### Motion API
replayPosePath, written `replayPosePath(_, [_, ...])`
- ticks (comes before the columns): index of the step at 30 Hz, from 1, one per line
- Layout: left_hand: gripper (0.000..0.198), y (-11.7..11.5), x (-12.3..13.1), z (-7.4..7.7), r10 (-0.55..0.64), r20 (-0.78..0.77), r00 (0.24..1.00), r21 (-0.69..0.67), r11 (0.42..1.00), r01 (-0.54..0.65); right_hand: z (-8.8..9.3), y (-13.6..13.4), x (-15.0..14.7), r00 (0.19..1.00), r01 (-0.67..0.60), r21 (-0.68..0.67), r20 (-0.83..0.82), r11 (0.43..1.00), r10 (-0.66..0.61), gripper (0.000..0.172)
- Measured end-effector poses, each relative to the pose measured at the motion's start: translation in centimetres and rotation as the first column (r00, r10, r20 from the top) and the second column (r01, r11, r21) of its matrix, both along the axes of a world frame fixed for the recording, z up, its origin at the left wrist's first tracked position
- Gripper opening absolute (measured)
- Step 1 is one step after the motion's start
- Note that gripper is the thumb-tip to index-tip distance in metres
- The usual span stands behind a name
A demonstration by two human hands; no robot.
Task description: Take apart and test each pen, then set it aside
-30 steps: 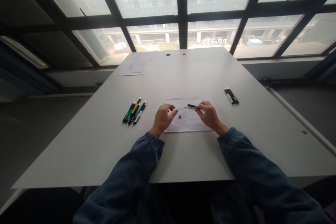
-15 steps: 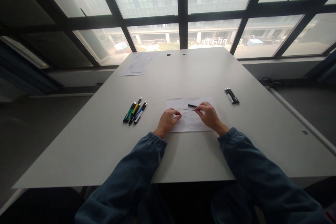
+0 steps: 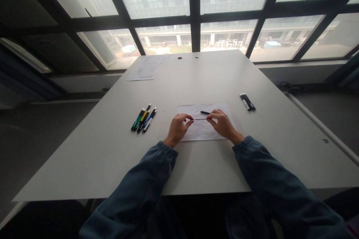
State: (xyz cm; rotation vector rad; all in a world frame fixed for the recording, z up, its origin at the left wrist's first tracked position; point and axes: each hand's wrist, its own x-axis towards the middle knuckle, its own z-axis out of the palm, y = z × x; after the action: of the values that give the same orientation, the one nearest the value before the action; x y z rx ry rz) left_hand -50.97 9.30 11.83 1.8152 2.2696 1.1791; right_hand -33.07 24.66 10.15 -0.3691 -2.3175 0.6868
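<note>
A thin dark pen refill (image 3: pixel 200 119) spans the gap between my two hands, held level over a white sheet of paper (image 3: pixel 203 133). My right hand (image 3: pixel 220 121) pinches its right end between thumb and fingers. At its left end, my left hand (image 3: pixel 178 126) is closed in a pinch, fingertips meeting the refill. Whether those left fingers also hold some tiny part is too small to tell. Just beyond the right fingers lies a black pen barrel (image 3: pixel 205 112) on the paper, its right end hidden behind that hand.
Several pens (image 3: pixel 144 120) with green, yellow, blue and white parts lie left of the paper. To the right is a small group of black and white pens (image 3: pixel 248 102). Printed sheets (image 3: pixel 143 71) rest at the far left of the white table (image 3: pixel 196 86), before large windows.
The refill has come slightly toward me and to the left with my right hand, and its left end now meets my left fingertips. Earlier there was a gap between them.
</note>
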Motion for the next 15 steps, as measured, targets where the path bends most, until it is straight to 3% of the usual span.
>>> replayPosePath(15, [0.011, 0.10, 0.36, -0.17, -0.115, 0.090, 0.989, 0.058, 0.992, 0.110, 0.03, -0.29, -0.10, 0.998, -0.057, -0.023, -0.036, 0.998, 0.057, 0.011])
